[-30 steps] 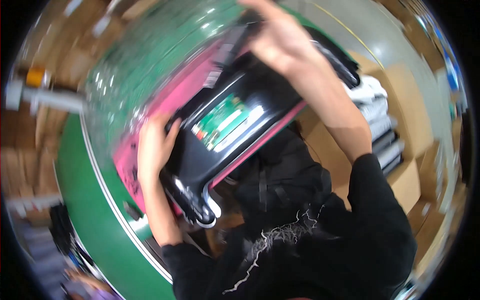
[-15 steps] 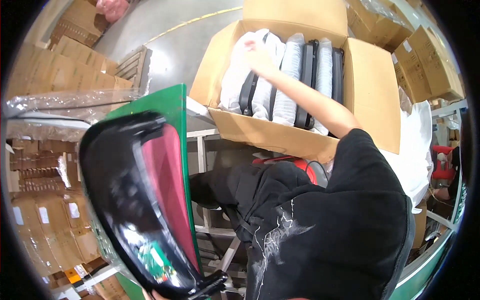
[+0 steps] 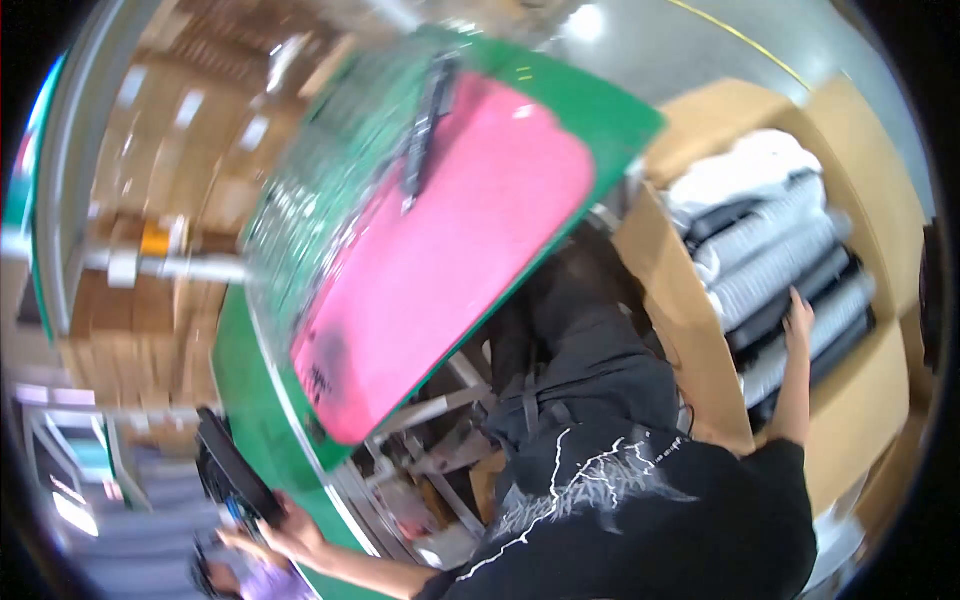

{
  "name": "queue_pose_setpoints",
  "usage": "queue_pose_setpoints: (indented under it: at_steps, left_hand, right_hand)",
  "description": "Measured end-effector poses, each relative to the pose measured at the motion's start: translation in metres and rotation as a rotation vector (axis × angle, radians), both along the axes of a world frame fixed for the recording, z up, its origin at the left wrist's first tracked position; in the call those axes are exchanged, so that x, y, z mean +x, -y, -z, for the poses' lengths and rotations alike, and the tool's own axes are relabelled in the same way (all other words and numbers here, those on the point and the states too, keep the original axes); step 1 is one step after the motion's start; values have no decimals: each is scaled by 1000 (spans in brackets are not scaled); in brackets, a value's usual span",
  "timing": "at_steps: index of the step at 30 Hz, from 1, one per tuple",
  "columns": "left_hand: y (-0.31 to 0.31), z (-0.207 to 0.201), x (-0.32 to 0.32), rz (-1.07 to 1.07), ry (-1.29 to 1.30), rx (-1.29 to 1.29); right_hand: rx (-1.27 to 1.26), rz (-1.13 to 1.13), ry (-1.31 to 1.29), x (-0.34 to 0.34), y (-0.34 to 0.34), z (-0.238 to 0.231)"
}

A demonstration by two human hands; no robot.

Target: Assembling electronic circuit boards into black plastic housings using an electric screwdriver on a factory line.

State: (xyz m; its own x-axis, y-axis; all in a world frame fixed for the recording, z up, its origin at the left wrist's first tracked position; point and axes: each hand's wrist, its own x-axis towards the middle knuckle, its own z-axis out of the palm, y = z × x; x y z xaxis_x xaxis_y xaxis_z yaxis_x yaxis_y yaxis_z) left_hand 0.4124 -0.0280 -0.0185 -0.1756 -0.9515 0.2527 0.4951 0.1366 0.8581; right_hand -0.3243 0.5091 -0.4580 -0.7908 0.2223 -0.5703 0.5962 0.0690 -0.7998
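On my feed, the stacked cartons (image 3: 150,185) ahead of and beyond the left hand carry white labels (image 3: 190,108), too blurred for me to read. The black shirt (image 3: 640,520) between the two arms has a white lightning-like print, with small lettering I can't make out.

The hands are well apart. I see the left hand (image 3: 297,532) closed on the near end of a black shell (image 3: 236,468), which extends away from its fingers, tilted and seen almost edge-on. Just beside that hand, a co-worker's hand (image 3: 250,546) shows close to the shell; I can't tell whether it touches.

The right hand (image 3: 800,322) is loosely open, one finger stretched out, over the row of wrapped parts (image 3: 775,255) in an open box (image 3: 690,340). I can't tell whether it presses on one.

Between the hands and farther forward, I have a pink mat (image 3: 450,250) on the green table (image 3: 245,375), with a narrow black piece (image 3: 428,140) lying across its far edge.
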Motion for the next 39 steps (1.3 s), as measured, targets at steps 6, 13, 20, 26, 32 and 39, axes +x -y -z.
queue_pose_setpoints:
  at_steps: [6,13,20,26,32,39]
  left_hand:
    - [28,38,75,-385,-364,288]
    - [99,99,70,-1007,712,-102]
    - [-40,47,-353,658,768,-398]
    - [-118,90,-442,775,368,-332]
    - [-62,38,-342,564,-75,461]
    - [-11,51,-242,243,862,71]
  right_hand:
    - [-275,-96,-54,-14,-12,-24]
    - [-461,-250,-367,-54,-26,-91]
    - [-506,-289,-752,-26,117,-332]
    - [-566,-1028,-1083,35,250,-431]
    - [724,-1678,-2109,88,354,-455]
    - [167,-1973,-2043,110,433,-424]
